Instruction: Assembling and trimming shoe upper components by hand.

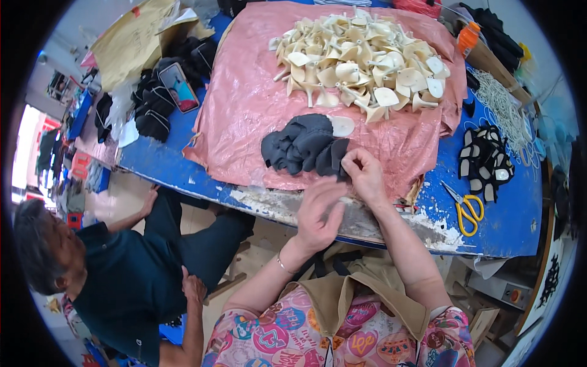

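A heap of dark grey fabric pieces, soft and folded over each other, lies near the front of a pink plastic sheet. At the heap's right edge my right hand is closed in a pinch on a dark grey fabric piece. My left hand, slightly blurred, is just in front of the heap with its fingers stretched out and nothing visible in them. Behind the fabric, one flat cream piece lies apart from a large pile of cream moulded pieces with thin stems.
Yellow-handled scissors lie on the blue table at right, beside black straps with pale patches and tangled white cord. A phone and black items sit at left. A seated person is close on my left.
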The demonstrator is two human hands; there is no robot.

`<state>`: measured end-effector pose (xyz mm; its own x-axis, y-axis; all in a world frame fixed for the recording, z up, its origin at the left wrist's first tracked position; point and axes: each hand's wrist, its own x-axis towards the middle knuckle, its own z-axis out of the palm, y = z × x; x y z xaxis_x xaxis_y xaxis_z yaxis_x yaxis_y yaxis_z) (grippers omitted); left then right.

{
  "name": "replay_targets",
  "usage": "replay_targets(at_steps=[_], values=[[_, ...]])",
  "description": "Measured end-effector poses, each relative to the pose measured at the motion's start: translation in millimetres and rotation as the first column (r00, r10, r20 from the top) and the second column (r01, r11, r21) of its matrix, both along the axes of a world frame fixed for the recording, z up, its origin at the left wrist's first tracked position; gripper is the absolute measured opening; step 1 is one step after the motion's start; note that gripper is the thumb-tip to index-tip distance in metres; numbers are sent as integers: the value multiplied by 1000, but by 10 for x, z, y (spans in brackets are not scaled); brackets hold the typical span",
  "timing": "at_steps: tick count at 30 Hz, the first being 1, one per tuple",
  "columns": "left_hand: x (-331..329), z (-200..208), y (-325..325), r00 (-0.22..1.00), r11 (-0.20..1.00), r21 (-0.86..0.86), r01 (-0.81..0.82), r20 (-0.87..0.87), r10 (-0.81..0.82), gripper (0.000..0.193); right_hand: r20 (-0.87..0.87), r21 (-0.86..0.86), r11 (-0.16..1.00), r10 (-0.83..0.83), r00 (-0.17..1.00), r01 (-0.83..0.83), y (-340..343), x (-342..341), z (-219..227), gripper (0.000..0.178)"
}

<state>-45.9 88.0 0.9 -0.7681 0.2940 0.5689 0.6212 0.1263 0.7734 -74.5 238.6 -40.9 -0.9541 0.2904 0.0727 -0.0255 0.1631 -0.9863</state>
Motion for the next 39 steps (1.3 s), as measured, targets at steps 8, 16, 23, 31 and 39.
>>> replay_targets(at_steps=[8, 16, 23, 31, 39], values=[[-158, -178, 86, 993, 954, -296, 54, -81, -81, 50, 101, -536, 844, 32, 994, 27, 197, 24, 211, 9], [-454, -55, 33, 998, 926, -374, -59, -15, 58, 29, -69, -814, 573, 63, 996, -93, 307, 64, 323, 11], [7, 151, 66, 689, 845, 501, 187, 546, -476, 59, -458, 490, 847, 46, 888, 209, -101, 414, 647, 5], [322, -48, 66, 796, 869, 476, 136, 469, -382, 68, -406, 552, 791, -22, 914, 264, -112, 627, 826, 5], [18, 42, 59, 429, 619, 783, -61, 580, -692, 40, -81, 218, 976, 18, 997, 0, 13, 523, 931, 15]])
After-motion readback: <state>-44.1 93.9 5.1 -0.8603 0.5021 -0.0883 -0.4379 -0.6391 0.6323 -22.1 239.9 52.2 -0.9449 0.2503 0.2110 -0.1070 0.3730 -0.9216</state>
